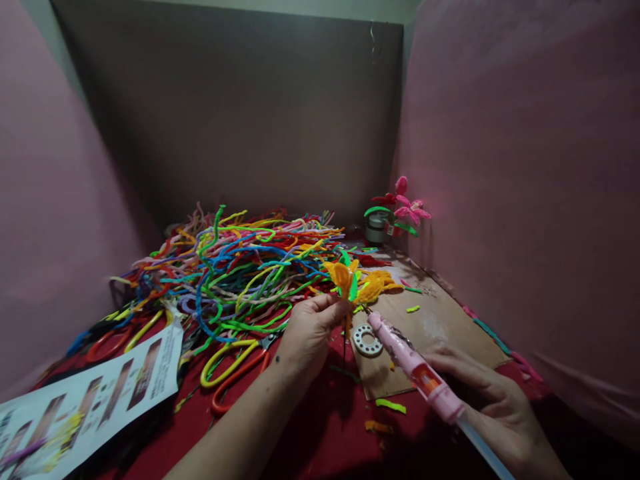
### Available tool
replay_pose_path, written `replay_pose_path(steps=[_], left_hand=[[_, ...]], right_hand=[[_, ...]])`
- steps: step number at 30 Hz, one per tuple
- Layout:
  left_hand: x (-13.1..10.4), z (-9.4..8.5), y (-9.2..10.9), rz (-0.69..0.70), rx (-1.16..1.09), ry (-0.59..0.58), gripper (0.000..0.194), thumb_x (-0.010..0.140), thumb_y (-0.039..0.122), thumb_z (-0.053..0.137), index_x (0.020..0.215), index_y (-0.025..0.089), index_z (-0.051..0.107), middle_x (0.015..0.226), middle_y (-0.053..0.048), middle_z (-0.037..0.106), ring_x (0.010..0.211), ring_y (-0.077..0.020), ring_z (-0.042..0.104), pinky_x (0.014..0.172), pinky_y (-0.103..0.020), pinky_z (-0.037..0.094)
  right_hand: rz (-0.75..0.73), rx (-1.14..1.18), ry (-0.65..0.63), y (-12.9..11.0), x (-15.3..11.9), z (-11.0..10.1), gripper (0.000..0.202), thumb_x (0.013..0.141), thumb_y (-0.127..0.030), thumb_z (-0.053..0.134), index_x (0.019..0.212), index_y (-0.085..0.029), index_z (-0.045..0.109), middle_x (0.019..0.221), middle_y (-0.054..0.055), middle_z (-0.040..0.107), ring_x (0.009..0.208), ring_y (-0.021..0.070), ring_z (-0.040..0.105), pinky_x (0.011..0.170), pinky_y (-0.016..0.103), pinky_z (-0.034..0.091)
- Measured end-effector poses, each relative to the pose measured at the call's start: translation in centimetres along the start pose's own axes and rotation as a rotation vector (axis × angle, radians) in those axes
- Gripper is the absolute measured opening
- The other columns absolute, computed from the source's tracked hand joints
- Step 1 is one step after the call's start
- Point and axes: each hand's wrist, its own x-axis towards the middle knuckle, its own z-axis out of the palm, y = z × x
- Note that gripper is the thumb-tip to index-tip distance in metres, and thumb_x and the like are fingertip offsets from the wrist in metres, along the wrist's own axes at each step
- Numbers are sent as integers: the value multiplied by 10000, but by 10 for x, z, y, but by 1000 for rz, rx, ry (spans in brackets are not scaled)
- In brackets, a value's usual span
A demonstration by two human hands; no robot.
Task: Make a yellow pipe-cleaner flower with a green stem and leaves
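Observation:
Between the thumb and fingers of my left hand (307, 337) is an orange pipe-cleaner flower (342, 277) with green pieces among its petals and a thin dark stem hanging below. My right hand (493, 403) is wrapped round a pink glue gun (407, 360), with a clear glue stick running out of its back end. The glue gun's nozzle points at the flower's base; whether it touches cannot be made out. Just behind the flower lies a bunch of orange pipe-cleaner petals (377, 285). A white ring with holes (367, 340) rests below the nozzle.
A large heap of coloured pipe cleaners (250, 267) fills the back left. Scissors with red and yellow handles (235, 373) lie left of my hand, near a printed sheet (145, 373). Brown cardboard (445, 323) lies at right. Pink pipe-cleaner flowers (413, 210) stand at the back.

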Motion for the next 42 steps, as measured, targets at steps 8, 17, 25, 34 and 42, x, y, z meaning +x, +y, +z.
replay_pose_path(steps=[8,17,25,34,42], left_hand=[[3,0,4,-21,-66,66,155,573,212,751,646,101,672,589,-11,601,553,-72,502,578,-182,388],[3,2,11,-112,-189,101,139,558,144,747,640,97,645,572,-5,589,470,-54,495,432,-147,382],[2,1,11,-136,-199,116,90,603,97,709,655,81,637,607,-25,613,488,-52,523,383,-110,364],[-1,7,13,-143,-262,68,62,631,75,688,637,78,627,569,-11,594,449,-44,513,395,-115,408],[-3,5,10,-191,-269,-42,122,633,112,700,716,64,625,646,-47,614,519,-70,552,359,-99,360]], right_hand=[[20,-205,107,23,-5,-25,312,720,-276,625,1031,-257,650,1051,63,642,992,238,598,807,286,509],[-55,-849,16,62,26,-61,274,808,-296,471,990,-176,636,1008,112,602,972,249,565,788,367,493],[-11,-1093,-99,76,50,-66,225,825,-256,419,930,-190,607,924,96,574,872,228,536,695,337,471],[-76,-1152,-14,61,69,-55,337,750,-66,414,998,-129,634,995,144,609,871,263,525,726,399,451],[204,211,-107,-14,87,37,184,748,-221,554,876,-185,680,805,40,666,761,162,589,709,311,460]])
